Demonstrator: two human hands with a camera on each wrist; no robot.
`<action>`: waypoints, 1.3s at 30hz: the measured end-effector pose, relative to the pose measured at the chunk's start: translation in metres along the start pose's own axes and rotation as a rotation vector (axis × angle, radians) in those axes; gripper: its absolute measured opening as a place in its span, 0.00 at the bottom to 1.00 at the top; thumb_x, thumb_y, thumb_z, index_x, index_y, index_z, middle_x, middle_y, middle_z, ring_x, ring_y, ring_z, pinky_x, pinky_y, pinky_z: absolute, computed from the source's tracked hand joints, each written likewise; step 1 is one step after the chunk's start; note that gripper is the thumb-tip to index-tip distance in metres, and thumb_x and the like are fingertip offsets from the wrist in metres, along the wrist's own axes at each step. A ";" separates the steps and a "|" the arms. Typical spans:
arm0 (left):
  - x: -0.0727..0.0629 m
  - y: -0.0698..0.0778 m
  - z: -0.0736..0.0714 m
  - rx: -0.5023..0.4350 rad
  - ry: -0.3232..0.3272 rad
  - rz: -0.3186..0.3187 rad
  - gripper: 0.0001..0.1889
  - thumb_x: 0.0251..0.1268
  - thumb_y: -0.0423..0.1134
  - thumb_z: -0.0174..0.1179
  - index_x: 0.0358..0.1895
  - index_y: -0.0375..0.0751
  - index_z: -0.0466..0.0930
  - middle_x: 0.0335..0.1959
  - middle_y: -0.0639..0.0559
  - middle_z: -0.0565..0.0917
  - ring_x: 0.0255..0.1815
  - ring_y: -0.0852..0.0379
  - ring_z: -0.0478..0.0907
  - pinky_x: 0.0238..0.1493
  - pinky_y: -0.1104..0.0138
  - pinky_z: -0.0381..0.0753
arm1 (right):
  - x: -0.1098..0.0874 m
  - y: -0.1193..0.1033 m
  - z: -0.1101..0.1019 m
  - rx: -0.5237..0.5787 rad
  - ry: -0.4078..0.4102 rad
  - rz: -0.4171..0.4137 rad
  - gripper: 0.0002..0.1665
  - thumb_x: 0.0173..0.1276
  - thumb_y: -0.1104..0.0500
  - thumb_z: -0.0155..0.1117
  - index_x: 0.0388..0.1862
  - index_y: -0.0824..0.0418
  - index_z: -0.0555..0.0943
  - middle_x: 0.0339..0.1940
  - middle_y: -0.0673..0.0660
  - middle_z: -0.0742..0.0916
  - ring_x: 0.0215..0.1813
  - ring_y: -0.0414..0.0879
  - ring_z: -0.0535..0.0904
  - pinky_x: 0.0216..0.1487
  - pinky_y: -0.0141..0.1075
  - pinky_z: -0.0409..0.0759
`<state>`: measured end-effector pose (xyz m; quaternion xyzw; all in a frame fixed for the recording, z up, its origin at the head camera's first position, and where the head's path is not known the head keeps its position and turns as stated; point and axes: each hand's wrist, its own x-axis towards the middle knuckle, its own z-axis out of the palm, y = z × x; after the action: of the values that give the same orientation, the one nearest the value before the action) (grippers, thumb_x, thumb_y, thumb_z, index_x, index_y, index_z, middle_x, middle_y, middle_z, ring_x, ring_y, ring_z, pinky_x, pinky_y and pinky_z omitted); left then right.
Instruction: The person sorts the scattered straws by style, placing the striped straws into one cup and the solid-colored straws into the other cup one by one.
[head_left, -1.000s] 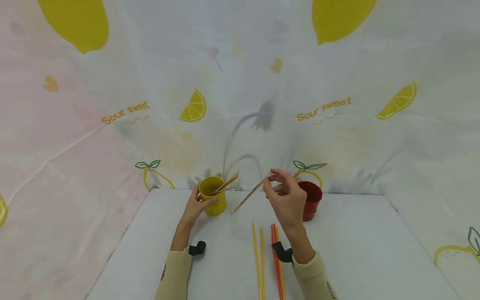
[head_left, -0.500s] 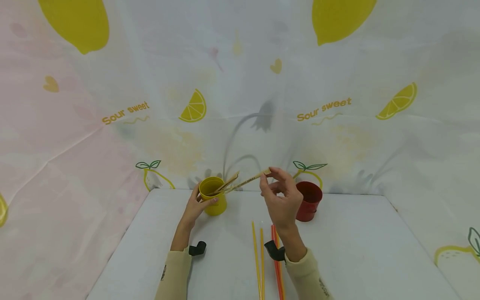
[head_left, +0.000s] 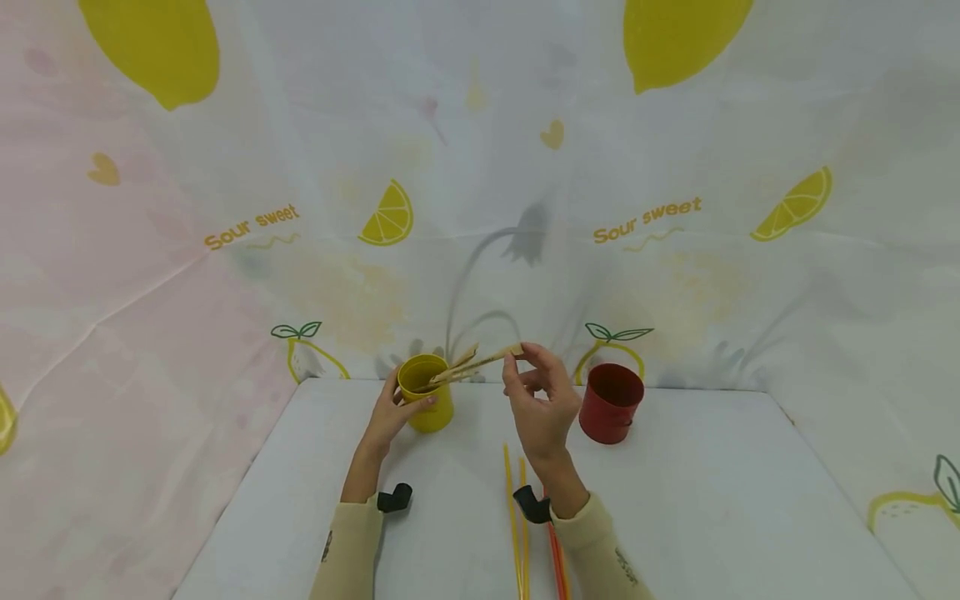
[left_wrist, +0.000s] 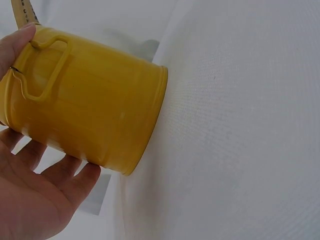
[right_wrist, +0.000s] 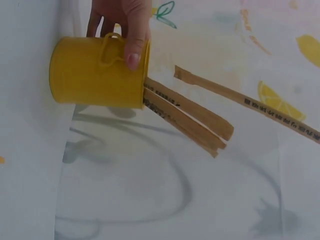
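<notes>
A yellow metal cup (head_left: 426, 393) stands at the back of the white table (head_left: 712, 483), and my left hand (head_left: 405, 402) grips it, thumb on the rim. The left wrist view shows the cup (left_wrist: 90, 112) with fingers (left_wrist: 45, 195) curled round it. Two paper-wrapped sticks (right_wrist: 187, 120) lean out of the cup (right_wrist: 95, 80). My right hand (head_left: 516, 355) pinches the end of another wrapped stick (head_left: 480, 362). That stick (right_wrist: 250, 102) slants toward the cup's mouth, its far end close to the rim.
A red cup (head_left: 611, 402) stands to the right of my right hand. Several thin yellow straws (head_left: 513, 517) and red straws (head_left: 557, 560) lie on the table near me, partly under my right wrist. A lemon-print cloth (head_left: 480, 208) hangs close behind the table.
My right hand has moved left with the wrapped stick. The stick's low end swung up from pointing at the table to the yellow cup's mouth. The left hand has kept still.
</notes>
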<state>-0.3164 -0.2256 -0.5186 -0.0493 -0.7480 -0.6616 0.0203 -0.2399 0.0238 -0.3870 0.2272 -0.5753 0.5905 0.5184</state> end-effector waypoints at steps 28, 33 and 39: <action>0.000 -0.001 0.001 0.004 0.010 0.003 0.45 0.55 0.46 0.75 0.74 0.57 0.58 0.73 0.50 0.61 0.73 0.38 0.58 0.67 0.40 0.59 | -0.042 0.033 0.009 -0.523 -0.758 0.305 0.23 0.67 0.56 0.69 0.59 0.59 0.78 0.40 0.49 0.90 0.23 0.35 0.81 0.18 0.25 0.71; 0.000 -0.001 0.000 0.004 0.014 -0.001 0.45 0.55 0.46 0.74 0.74 0.60 0.58 0.73 0.51 0.61 0.73 0.39 0.57 0.68 0.40 0.58 | -0.042 0.033 0.004 -0.536 -0.781 0.320 0.24 0.67 0.56 0.68 0.60 0.57 0.77 0.41 0.48 0.89 0.24 0.34 0.81 0.20 0.25 0.72; -0.001 0.000 -0.001 0.000 0.003 0.013 0.45 0.56 0.45 0.74 0.75 0.58 0.57 0.73 0.50 0.61 0.74 0.38 0.56 0.68 0.39 0.56 | -0.035 0.031 -0.005 -0.535 -0.753 0.298 0.24 0.66 0.56 0.70 0.59 0.57 0.78 0.41 0.48 0.89 0.24 0.35 0.82 0.19 0.27 0.72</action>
<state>-0.3159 -0.2265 -0.5188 -0.0533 -0.7475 -0.6616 0.0258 -0.2528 0.0226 -0.4324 0.1993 -0.8808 0.3664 0.2241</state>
